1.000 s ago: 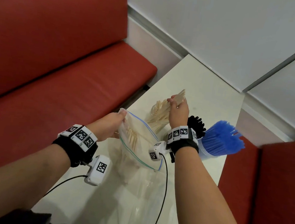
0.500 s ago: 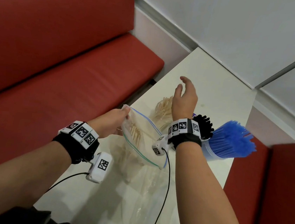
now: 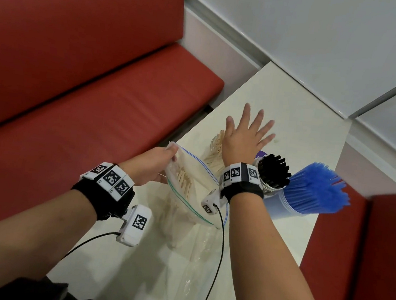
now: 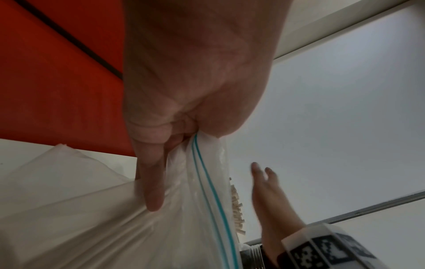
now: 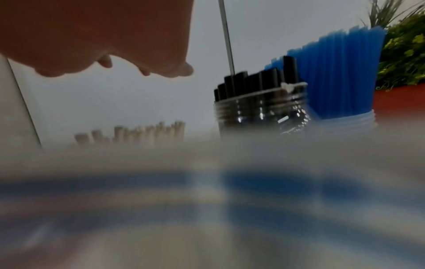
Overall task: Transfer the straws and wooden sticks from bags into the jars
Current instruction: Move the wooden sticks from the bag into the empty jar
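My left hand (image 3: 156, 163) pinches the rim of a clear zip bag (image 3: 195, 189) and holds its mouth up; pale wooden sticks (image 3: 184, 181) lie inside it. In the left wrist view my left hand (image 4: 174, 145) grips the bag (image 4: 138, 227) by its blue seal line. My right hand (image 3: 245, 135) hovers flat with fingers spread, empty, over a clear jar of wooden sticks (image 3: 216, 143), which it partly hides. The stick tops (image 5: 142, 134) show in the right wrist view under my right hand (image 5: 103, 36). Beside them stand a jar of black straws (image 3: 272, 173) and a jar of blue straws (image 3: 310, 192).
All this sits on a narrow white table (image 3: 295, 111) between a red bench (image 3: 86, 100) on the left and a red seat (image 3: 377, 256) on the right. An empty clear bag (image 3: 193, 272) lies flat near me. A green plant (image 5: 404, 51) stands behind the blue straws.
My right hand let go of the bunch of wooden sticks over the jar and opened flat with its fingers spread. The left hand kept holding the bag.
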The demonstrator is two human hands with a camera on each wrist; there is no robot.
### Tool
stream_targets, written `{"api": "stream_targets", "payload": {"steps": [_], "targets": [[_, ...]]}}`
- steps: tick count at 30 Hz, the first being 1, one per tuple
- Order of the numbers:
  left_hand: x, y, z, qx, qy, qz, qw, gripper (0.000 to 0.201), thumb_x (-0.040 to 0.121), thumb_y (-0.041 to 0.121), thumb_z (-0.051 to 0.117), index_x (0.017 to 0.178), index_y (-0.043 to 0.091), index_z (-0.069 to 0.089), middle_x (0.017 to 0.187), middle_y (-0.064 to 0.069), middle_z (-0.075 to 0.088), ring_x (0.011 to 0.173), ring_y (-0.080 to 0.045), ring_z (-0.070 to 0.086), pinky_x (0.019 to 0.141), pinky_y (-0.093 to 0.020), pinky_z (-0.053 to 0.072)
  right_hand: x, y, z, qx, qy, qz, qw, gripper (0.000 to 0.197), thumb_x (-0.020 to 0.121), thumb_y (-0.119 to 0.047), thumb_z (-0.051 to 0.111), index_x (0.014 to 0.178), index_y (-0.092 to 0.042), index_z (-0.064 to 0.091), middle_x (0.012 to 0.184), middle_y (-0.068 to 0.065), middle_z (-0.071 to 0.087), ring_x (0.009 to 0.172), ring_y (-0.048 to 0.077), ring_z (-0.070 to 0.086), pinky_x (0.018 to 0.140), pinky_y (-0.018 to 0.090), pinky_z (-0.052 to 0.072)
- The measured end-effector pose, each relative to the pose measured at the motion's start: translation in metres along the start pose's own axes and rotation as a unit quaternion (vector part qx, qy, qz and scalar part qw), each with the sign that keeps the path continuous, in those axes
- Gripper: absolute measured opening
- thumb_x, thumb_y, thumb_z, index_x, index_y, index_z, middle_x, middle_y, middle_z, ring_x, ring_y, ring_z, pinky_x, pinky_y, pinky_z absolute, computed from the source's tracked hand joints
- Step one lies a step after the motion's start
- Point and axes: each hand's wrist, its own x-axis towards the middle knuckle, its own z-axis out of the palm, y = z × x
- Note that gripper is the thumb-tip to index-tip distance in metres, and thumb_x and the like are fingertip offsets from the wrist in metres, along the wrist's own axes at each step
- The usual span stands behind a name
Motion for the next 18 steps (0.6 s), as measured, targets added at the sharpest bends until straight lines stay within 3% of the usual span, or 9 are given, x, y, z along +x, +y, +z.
{"api": "stream_targets", "payload": {"steps": [2,4,6,7,10,13,15,16,18], "targets": [[0.000,-0.001,-0.001,0.003,-0.002,0.000,1.000,0.041,0.107,0.046,0.037,0.100,0.012,0.059,0.071,0.000,0.077,0.067,-0.015,0.076,0.058,-0.030,0.060,-0.015,0.001,0.014,-0.036,-0.091,0.043,0.994,0.075,0.096,-0.066,0.041,0.158,-0.039,0.009,0.168,0.012,0.000,0.150,0.048,-0.009,0.117,0.068,-0.002],[0.000,-0.001,-0.001,0.009,-0.007,0.001,1.000,0.043,0.106,0.047,0.037,0.106,0.010,0.059,0.075,-0.002,0.078,0.069,-0.016,0.076,0.059,-0.030,0.060,-0.030,0.006,0.025,-0.070,-0.153,0.027,0.985,0.075,0.091,-0.058,0.057,0.154,-0.041,0.020,0.164,0.014,0.010,0.146,0.050,0.007,0.117,0.064,0.017],[-0.001,-0.001,-0.003,0.011,-0.012,0.003,1.000,0.048,0.105,0.048,0.038,0.118,0.006,0.059,0.091,-0.009,0.079,0.079,-0.021,0.076,0.064,-0.032,0.060,-0.032,0.012,0.029,-0.033,-0.136,0.004,0.990,0.056,0.089,-0.041,0.065,0.140,-0.033,0.044,0.147,0.015,0.034,0.130,0.044,0.029,0.107,0.053,0.037],[-0.001,-0.002,-0.004,0.010,-0.012,0.002,1.000,0.050,0.105,0.048,0.038,0.120,0.005,0.059,0.097,-0.013,0.078,0.083,-0.024,0.076,0.065,-0.033,0.061,-0.029,0.013,0.028,-0.001,-0.122,0.004,0.992,0.045,0.089,-0.035,0.066,0.131,-0.027,0.052,0.139,0.014,0.040,0.123,0.040,0.034,0.102,0.049,0.039],[-0.001,-0.004,-0.006,0.005,-0.006,0.006,1.000,0.042,0.106,0.046,0.038,0.110,0.010,0.060,0.084,-0.006,0.078,0.077,-0.021,0.076,0.063,-0.032,0.061,-0.018,0.013,0.022,0.058,-0.082,0.000,0.995,0.023,0.096,-0.014,0.054,0.118,-0.012,0.061,0.124,0.015,0.049,0.112,0.036,0.041,0.093,0.037,0.035],[-0.004,-0.004,-0.007,0.001,-0.004,0.006,1.000,0.041,0.106,0.044,0.038,0.106,0.011,0.061,0.079,-0.003,0.078,0.074,-0.019,0.076,0.061,-0.031,0.060,-0.011,0.006,0.007,0.173,0.001,0.003,0.985,0.028,0.093,0.001,0.044,0.107,-0.010,0.065,0.109,0.007,0.049,0.103,0.026,0.041,0.089,0.037,0.041],[-0.006,-0.003,-0.006,0.001,-0.008,0.008,1.000,0.043,0.106,0.044,0.038,0.110,0.008,0.062,0.086,-0.007,0.078,0.082,-0.023,0.076,0.065,-0.033,0.061,-0.013,0.002,0.001,0.147,0.059,-0.027,0.987,0.031,0.095,-0.004,0.046,0.119,-0.011,0.064,0.120,0.010,0.052,0.114,0.029,0.044,0.098,0.044,0.043],[-0.008,-0.002,-0.005,0.003,-0.011,0.009,1.000,0.043,0.106,0.043,0.038,0.113,0.008,0.062,0.092,-0.011,0.078,0.088,-0.027,0.076,0.069,-0.036,0.062,-0.016,0.002,0.001,0.102,0.046,-0.040,0.993,0.035,0.099,-0.010,0.046,0.131,-0.013,0.059,0.134,0.015,0.050,0.128,0.034,0.041,0.107,0.047,0.038],[-0.010,-0.002,-0.004,0.011,-0.015,0.010,1.000,0.042,0.106,0.043,0.037,0.110,0.009,0.061,0.103,-0.017,0.076,0.100,-0.034,0.073,0.081,-0.042,0.062,-0.029,0.003,0.004,-0.008,-0.082,-0.038,0.996,0.052,0.104,-0.027,0.043,0.154,-0.017,0.032,0.159,0.016,0.027,0.150,0.038,0.016,0.120,0.053,0.020]]}}
